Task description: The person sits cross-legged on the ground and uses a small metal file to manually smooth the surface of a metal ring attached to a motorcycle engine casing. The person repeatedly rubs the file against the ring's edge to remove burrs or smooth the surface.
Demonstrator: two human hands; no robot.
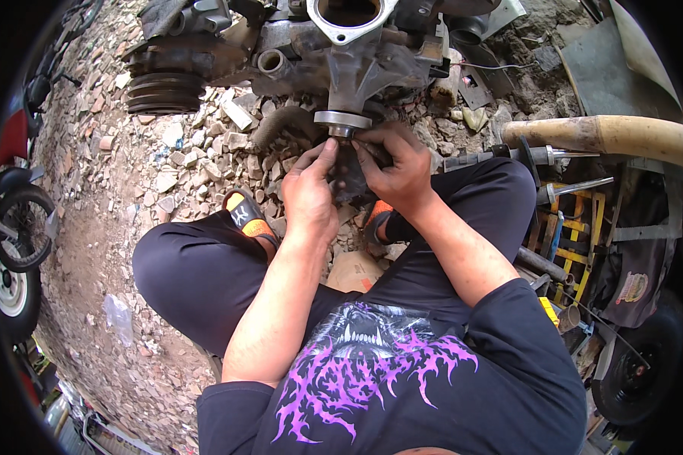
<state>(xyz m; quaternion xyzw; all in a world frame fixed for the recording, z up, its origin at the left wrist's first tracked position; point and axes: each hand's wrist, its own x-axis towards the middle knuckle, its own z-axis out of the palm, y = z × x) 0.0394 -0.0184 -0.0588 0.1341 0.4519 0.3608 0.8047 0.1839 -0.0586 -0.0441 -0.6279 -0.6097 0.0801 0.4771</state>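
Observation:
A greasy engine (pixel 372 64) stands before me, and a bright round metal hub (pixel 342 121) with a stepped end sits on the snout of its housing. My left hand (pixel 309 186) reaches up from below, its thumb pressed to the hub's lower end and its fingers curled behind. From the other side my right hand (pixel 397 163) closes thumb and forefinger at the same end. Whether a small part lies between the fingertips is hidden. Just below the hands is a dark, greasy object that I cannot make out.
A grooved pulley (pixel 165 92) is at the engine's left. Broken stone and rubble (pixel 197 152) cover the ground. To the right lie a bamboo pole (pixel 599 138), metal rods, a yellow rack (pixel 577 235) and a black wheel (pixel 641 371). Motorcycle wheels (pixel 15 284) stand at the far left.

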